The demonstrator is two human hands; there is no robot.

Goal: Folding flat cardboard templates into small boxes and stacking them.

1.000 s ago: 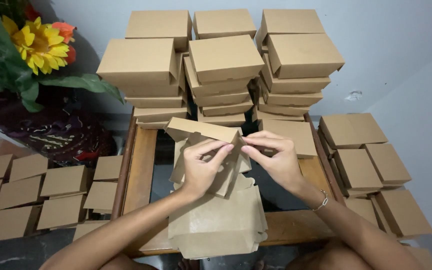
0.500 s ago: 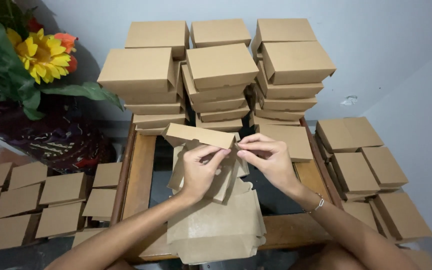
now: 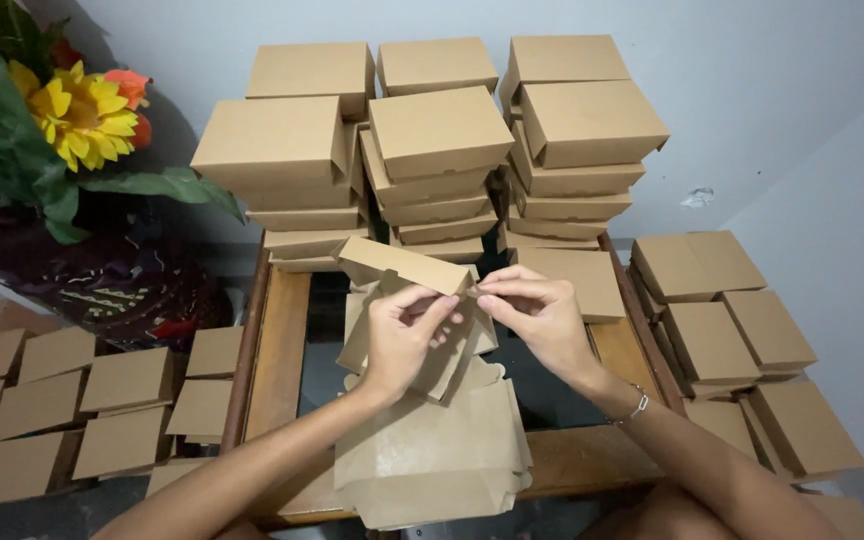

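A half-folded brown cardboard box blank [image 3: 392, 263] is held up over a small wooden table [image 3: 280, 345]. My left hand [image 3: 402, 335] pinches one of its flaps from the left. My right hand [image 3: 537, 315] pinches the same corner from the right, fingertips nearly meeting. Below my hands a stack of flat unfolded blanks [image 3: 432, 460] lies on the table's near edge.
Three tall stacks of finished brown boxes [image 3: 437, 135] stand at the table's back against the wall. More closed boxes [image 3: 717, 300] sit on the right, and several flat boxes [image 3: 72, 400] cover the floor on the left. A sunflower bouquet [image 3: 72, 110] is at top left.
Both hands have drawn closer together on the flap, and the folded edge of the blank has been bent further. The view has shifted slightly.
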